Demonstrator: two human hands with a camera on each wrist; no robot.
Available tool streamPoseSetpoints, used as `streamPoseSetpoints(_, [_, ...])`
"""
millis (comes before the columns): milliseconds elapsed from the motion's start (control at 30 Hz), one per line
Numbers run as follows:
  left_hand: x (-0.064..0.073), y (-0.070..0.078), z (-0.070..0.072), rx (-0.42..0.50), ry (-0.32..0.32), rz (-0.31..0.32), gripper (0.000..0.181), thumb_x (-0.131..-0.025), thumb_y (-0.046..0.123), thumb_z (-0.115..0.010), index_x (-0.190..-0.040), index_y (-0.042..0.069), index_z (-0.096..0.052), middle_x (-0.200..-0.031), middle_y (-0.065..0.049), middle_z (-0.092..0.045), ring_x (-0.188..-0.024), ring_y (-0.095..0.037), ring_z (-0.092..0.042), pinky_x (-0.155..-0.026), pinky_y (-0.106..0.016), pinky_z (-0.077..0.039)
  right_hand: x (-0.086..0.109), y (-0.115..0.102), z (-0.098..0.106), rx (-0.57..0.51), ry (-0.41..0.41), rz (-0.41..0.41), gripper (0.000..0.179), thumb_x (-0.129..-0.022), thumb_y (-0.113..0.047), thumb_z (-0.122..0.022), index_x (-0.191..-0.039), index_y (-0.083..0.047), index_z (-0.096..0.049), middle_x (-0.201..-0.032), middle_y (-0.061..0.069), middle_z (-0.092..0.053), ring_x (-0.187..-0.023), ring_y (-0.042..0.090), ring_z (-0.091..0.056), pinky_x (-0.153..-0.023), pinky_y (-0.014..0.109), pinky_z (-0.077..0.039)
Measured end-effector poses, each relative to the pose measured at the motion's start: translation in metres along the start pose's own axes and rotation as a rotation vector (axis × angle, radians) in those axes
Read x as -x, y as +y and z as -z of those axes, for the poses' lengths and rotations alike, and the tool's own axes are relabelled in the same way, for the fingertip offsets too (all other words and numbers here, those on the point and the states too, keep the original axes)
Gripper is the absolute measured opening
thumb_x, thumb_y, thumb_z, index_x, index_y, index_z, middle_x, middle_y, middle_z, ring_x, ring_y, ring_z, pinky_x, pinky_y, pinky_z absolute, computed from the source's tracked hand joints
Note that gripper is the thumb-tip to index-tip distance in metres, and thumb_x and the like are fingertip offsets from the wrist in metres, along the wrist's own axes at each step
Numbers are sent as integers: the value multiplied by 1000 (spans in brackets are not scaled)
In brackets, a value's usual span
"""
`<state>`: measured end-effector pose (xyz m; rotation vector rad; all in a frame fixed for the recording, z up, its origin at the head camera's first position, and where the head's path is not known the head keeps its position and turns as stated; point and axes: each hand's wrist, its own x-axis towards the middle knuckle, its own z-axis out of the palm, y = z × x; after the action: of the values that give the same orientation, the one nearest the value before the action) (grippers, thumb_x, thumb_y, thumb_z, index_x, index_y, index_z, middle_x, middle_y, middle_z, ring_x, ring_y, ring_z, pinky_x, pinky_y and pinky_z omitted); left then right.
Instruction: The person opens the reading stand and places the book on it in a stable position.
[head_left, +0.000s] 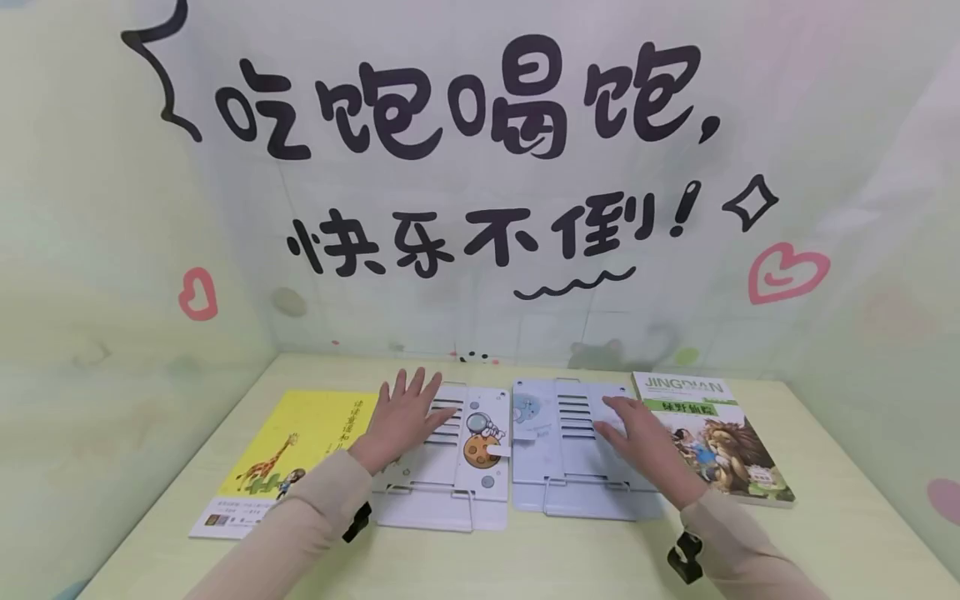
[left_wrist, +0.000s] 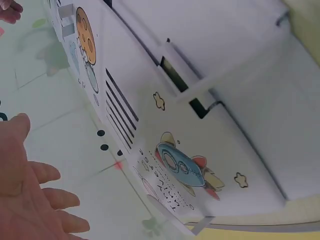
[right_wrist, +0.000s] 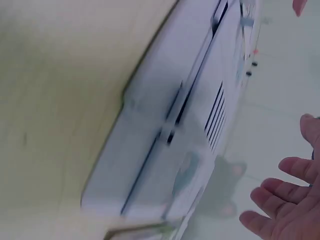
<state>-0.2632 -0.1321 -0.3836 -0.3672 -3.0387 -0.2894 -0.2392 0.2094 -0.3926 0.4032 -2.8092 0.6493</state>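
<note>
Two folding book stands lie side by side on the table. The white one (head_left: 438,454), printed with an astronaut and, in the left wrist view, a blue rocket, is on the left; the pale blue one (head_left: 543,454) is on the right. My left hand (head_left: 401,417) is over the white stand's left part, its fingers spread and holding nothing. Over the right part of the blue stand is my right hand (head_left: 645,442), with its fingers loosely bent and nothing in them. Both wrist views show the hands apart from the stands.
A yellow book (head_left: 277,450) with a giraffe lies left of the stands, partly under my left arm. To the right is a book with a lion cover (head_left: 731,450). A printed backdrop (head_left: 480,321) rises behind the pale wooden table (head_left: 570,562).
</note>
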Motion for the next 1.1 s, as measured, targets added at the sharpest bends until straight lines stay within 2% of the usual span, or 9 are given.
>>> streamPoseSetpoints(67, [5,-3,2,47,12,-18,63,-96,45,-47,-144,7,-36,-149,-24,-28,-138,-46,-19,-110,-62,-15,1,-9,-6,-32,38,41,41,-89,-18,-65,-121,5,-57,-116,26,-60,-104,39,-58,-86,50,-49])
streamPoseSetpoints(167, [15,-9,5,141,16,-19,55,-93,38,-55,-136,5,-48,-143,-22,-41,-134,-42,-32,-109,-58,-24,3,-25,-16,-135,67,88,31,-85,-11,-69,-111,4,-64,-97,16,-67,-87,26,-64,-74,37,-54])
streamPoseSetpoints(267, [27,-16,6,238,-6,8,42,-89,31,-63,-122,5,-60,-123,-17,-59,-115,-33,-54,-99,-48,-42,6,-43,-25,-292,18,96,22,-83,-6,-69,-103,5,-66,-86,9,-68,-76,17,-63,-65,26,-53])
streamPoseSetpoints(333, [36,-22,6,304,-46,36,34,-87,27,-67,-113,6,-64,-106,-10,-65,-98,-24,-60,-86,-39,-50,9,-55,-31,-391,-55,61,20,-84,-6,-68,-101,4,-67,-84,5,-68,-72,13,-60,-62,21,-50])
streamPoseSetpoints(433, [51,-31,5,382,-112,66,24,-83,22,-72,-100,7,-66,-84,0,-62,-77,-13,-55,-68,-28,-48,14,-72,-41,-539,-192,-2,20,-85,-6,-66,-101,5,-66,-85,5,-68,-71,9,-58,-61,19,-50])
streamPoseSetpoints(600, [71,-43,-3,505,-185,89,20,-78,13,-75,-93,7,-64,-77,1,-58,-71,-12,-51,-61,-23,-43,17,-92,-58,-686,-335,-44,21,-83,-3,-66,-100,9,-65,-80,6,-67,-68,7,-56,-59,20,-52])
streamPoseSetpoints(833, [79,-51,-14,579,-217,39,21,-74,2,-74,-92,5,-63,-74,0,-57,-68,-14,-51,-58,-22,-43,16,-111,-76,-718,-398,-48,19,-80,1,-67,-97,10,-66,-75,8,-68,-64,8,-60,-58,22,-54])
streamPoseSetpoints(1100, [84,-52,-18,608,-203,103,25,-72,-4,-74,-92,5,-62,-74,-1,-55,-69,-14,-50,-58,-21,-43,18,-126,-87,-813,-444,-131,19,-80,5,-65,-98,13,-64,-75,14,-69,-61,13,-64,-56,29,-57])
